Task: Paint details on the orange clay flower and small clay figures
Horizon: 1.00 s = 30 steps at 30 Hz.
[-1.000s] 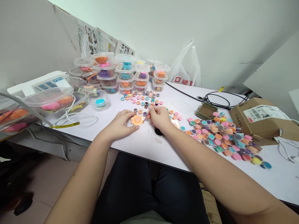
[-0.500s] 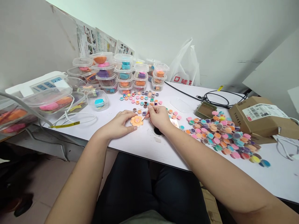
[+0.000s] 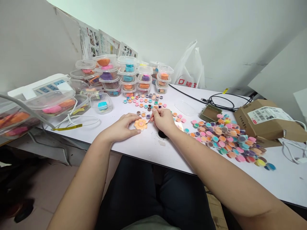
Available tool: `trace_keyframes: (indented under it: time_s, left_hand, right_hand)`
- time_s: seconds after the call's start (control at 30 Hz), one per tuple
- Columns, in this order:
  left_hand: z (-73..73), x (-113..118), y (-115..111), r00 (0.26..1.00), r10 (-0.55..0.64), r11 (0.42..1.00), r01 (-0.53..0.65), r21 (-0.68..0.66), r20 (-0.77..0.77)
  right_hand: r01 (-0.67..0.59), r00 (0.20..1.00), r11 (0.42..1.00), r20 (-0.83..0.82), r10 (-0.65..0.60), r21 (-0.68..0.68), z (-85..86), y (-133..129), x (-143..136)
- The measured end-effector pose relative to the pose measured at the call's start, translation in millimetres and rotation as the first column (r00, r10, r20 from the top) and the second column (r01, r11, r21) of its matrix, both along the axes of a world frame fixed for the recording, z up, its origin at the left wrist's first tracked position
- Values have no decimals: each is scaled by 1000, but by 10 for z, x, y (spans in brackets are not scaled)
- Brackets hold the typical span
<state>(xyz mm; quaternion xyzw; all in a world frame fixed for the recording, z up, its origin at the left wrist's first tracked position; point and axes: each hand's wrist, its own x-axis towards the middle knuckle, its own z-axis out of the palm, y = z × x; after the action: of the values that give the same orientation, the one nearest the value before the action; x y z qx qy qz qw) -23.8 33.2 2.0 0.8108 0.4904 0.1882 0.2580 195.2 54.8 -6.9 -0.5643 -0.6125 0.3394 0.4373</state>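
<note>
On the table lies an orange flower-shaped piece (image 3: 140,124), with a pinkish centre. My left hand (image 3: 123,127) grips it from the left, thumb at its near edge and fingers at its far edge. A thin paintbrush (image 3: 149,120) is pinched in my right hand (image 3: 163,120), its dark tip at the flower's right edge. Just beyond both hands stand small paint pots (image 3: 148,117), one of them open with dark brown paint (image 3: 149,109).
Stacked clear tubs (image 3: 128,78) with coloured pieces line the back. A large heap of paint pots (image 3: 227,137) spreads to the right, beside a cardboard box (image 3: 271,123). A power strip (image 3: 40,86) and white cables lie left; a round table hole (image 3: 162,134) sits under my right wrist.
Almost nothing differs. The view shifts very slightly; both hands keep their hold, and the brush tip stays at the flower's right edge.
</note>
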Motion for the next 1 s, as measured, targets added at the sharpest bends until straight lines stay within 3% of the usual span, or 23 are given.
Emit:
trace_keyframes:
  time_s: [0.13, 0.23, 0.3, 0.43, 0.6, 0.7, 0.8, 1.0]
  left_hand:
    - [-23, -11, 6, 1000, 13, 1000, -13, -1, 25]
    - [-28, -16, 7, 1000, 4, 1000, -3, -4, 26]
    - [-23, -15, 5, 1000, 3, 1000, -3, -2, 25]
    - [-10, -11, -2, 1000, 7, 1000, -7, -3, 22]
    - [-13, -10, 0, 1000, 6, 1000, -6, -4, 17]
    - [-19, -14, 5, 1000, -2, 1000, 2, 5, 24]
    - [-24, -21, 6, 1000, 4, 1000, -4, 5, 24]
    - [-41, -29, 6, 999, 6, 1000, -6, -8, 43]
  right_hand:
    - [76, 996, 997, -36, -77, -5, 18, -2, 9]
    - [22, 995, 1000, -98, -22, 3, 7, 0, 9]
    - [-9, 998, 1000, -56, 10, 14, -1, 1, 8]
    - [31, 999, 999, 18, -31, 13, 3, 1, 7]
    - [-11, 995, 1000, -103, 11, 4, 1, -9, -12]
    - [-28, 999, 999, -20, 29, 15, 10, -20, -11]
    - [29, 997, 999, 64, -31, 29, 24, -22, 5]
    - [-21, 989, 999, -145, 14, -46, -7, 1, -8]
